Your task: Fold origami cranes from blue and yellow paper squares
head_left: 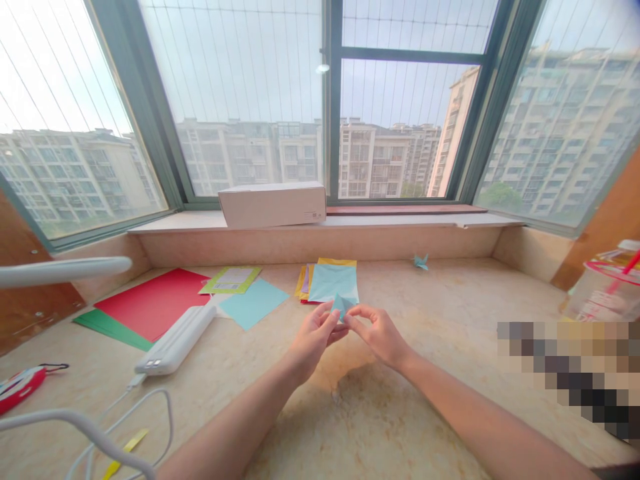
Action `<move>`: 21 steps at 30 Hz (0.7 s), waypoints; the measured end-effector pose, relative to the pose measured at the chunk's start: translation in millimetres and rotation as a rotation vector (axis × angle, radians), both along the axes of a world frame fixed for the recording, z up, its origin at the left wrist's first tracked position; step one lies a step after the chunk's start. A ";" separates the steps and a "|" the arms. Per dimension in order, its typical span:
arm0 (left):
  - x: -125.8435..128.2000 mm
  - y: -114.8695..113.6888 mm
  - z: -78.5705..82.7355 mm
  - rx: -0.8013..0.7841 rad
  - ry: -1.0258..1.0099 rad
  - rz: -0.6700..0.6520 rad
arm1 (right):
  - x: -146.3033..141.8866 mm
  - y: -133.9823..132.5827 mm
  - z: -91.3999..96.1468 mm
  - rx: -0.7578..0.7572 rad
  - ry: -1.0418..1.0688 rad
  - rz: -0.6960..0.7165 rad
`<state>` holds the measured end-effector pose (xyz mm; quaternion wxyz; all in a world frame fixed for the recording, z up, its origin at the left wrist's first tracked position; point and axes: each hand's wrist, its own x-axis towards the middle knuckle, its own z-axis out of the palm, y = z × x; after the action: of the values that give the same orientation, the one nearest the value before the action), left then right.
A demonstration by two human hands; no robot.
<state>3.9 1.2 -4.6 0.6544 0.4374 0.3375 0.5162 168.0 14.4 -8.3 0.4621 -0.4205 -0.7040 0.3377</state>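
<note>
Between my two hands is a small piece of folded light blue paper [341, 304], its pointed tip upward. My left hand [323, 327] pinches it from the left side, with fingers partly beneath it. From the right, my right hand [373, 327] grips its edge between thumb and forefinger. Just behind it lies a stack of coloured paper with a light blue sheet [334, 280] on top. Farther back to the right rests a small folded blue paper crane [421, 262]. The paper's lower part is hidden by my fingers.
Red sheets [160, 300], a green sheet [113, 330], a blue sheet [255, 303] and a yellow-green packet [231, 280] lie left. Nearby are a white power bank [175, 340] and cable [167, 413]. A white box [273, 205] sits on the sill; a plastic cup [605, 290] stands right.
</note>
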 end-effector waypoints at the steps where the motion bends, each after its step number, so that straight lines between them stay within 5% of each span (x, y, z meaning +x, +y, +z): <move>1: -0.2 0.3 -0.3 -0.001 0.007 -0.007 | 0.1 0.0 -0.2 -0.003 0.006 -0.001; 9: -1.0 0.7 -0.4 0.059 0.045 -0.044 | 1.4 1.4 -3.7 0.058 -0.003 0.000; 21: 2.3 -0.4 1.9 0.152 0.189 -0.005 | -4.4 -7.7 -6.5 0.535 -0.453 0.018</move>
<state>6.2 0.8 -2.7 0.5861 0.5332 0.3564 0.4951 163.6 6.6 -14.8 0.3850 -0.3427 -0.8558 0.0434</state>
